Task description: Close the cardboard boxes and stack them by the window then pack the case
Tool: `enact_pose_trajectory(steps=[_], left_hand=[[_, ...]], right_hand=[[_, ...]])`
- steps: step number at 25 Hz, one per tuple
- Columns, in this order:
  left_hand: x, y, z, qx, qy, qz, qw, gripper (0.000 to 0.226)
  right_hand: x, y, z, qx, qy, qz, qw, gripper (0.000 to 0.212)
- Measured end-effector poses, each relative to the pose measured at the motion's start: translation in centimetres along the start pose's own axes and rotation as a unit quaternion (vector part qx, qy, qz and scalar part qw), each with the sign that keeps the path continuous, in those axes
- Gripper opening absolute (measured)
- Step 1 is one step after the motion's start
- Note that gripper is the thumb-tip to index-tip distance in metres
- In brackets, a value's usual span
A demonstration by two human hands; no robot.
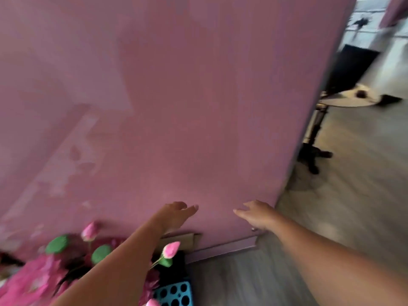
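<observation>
While both forearms stretch out from the bottom of the frame, the left hand (176, 214) and the right hand (256, 214) hang spread and empty at lower centre, fingers loose, gripping nothing. Nearest, at lower left, sit blurred pink flowers (89, 231) and, beside them, a blue tray with round holes (174, 292). Just under the left wrist a strip of cardboard box (187, 238) shows against the skirting; whether its flaps are open cannot be told, and no case is in view. Behind it the pink wall (176, 96) fills most of the picture, and at upper right a doorway opens onto a round stand (344, 102). To do this well, I would steady the head first, since everything is smeared, then lower both hands onto the box flaps together, minding the flowers close by.
</observation>
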State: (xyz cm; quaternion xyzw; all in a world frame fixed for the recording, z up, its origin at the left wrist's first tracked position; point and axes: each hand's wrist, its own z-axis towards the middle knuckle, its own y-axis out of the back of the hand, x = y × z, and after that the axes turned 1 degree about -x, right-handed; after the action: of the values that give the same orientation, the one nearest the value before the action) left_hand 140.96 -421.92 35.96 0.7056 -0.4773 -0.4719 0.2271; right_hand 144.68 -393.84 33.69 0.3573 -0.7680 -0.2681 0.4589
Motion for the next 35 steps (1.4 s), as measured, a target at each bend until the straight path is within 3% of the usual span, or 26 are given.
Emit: enact_pose_trajectory(steps=[3,9,12,14,16,21,25,28,31,35], left_hand=[[-6.6,-1.5,4.5,0.064,-0.083,0.078,0.991,0.082],[-20.2,-6.9,9.9,0.162,-0.228,0.128,0.952,0.085],[-27.9,-10.4,12.2,0.193,-0.283,0.126,0.931,0.072],[-33.4,-12.9,13.6,0.221,-0.305,0.082,0.923,0.061],[-38.4,-14.5,14.9,0.229,-0.312,0.086,0.918,0.058],[-53.6,-18.2,19.0,0.22,-0.349,0.174,0.894,0.077],[-64.3,-22.0,23.6,0.273,-0.336,0.123,0.893,0.103],[-73.1,-25.9,29.1,0.25,-0.37,0.204,0.871,0.084],[-82.4,-29.6,34.3,0.256,-0.414,0.243,0.839,0.075],[-93.3,-31.6,38.8,0.278,-0.452,0.231,0.815,0.069]], right_hand=[[-4.4,3.5,-0.6,-0.055,-0.054,0.047,0.996,0.062],[-14.4,8.1,-2.2,-0.143,-0.194,0.109,0.964,0.073],[-20.2,11.9,-2.3,-0.177,-0.235,0.128,0.947,0.063],[-24.2,15.0,-2.0,-0.193,-0.256,0.144,0.936,0.047],[-27.3,18.0,-1.9,-0.202,-0.271,0.162,0.927,0.046],[-35.1,26.3,-1.0,-0.238,-0.292,0.19,0.907,0.043],[-40.9,32.3,2.3,-0.242,-0.322,0.214,0.89,0.046],[-46.5,38.6,6.0,-0.241,-0.325,0.19,0.895,0.043],[-52.4,46.0,9.7,-0.274,-0.338,0.158,0.886,0.061],[-58.8,53.8,13.2,-0.291,-0.361,0.177,0.868,0.046]])
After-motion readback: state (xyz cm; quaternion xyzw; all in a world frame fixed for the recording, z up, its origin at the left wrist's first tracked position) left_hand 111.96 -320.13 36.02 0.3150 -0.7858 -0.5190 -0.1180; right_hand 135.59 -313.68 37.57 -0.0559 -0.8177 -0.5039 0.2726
